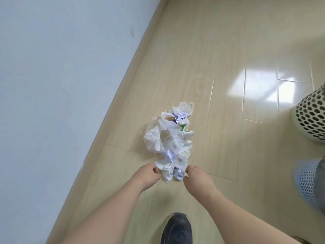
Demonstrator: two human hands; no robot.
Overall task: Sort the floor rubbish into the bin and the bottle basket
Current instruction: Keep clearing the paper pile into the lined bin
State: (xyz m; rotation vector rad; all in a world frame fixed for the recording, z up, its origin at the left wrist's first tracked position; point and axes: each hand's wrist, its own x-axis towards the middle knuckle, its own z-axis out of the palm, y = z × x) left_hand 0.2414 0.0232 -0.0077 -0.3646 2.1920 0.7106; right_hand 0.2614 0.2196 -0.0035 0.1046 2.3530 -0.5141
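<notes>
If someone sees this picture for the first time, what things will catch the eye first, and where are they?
First, the heap of crumpled white paper and tissue on the pale wooden floor, close to the blue-grey wall. Next, the left hand and right hand at its near edge, fingers curled, apparently pinching the nearest paper. At the right edge stands a white perforated basket.

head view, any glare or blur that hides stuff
Head view: window glare washes out the glossy floor at upper right; the mesh basket at the right edge is motion-smeared; the rubbish pile reads soft but legible.
</notes>
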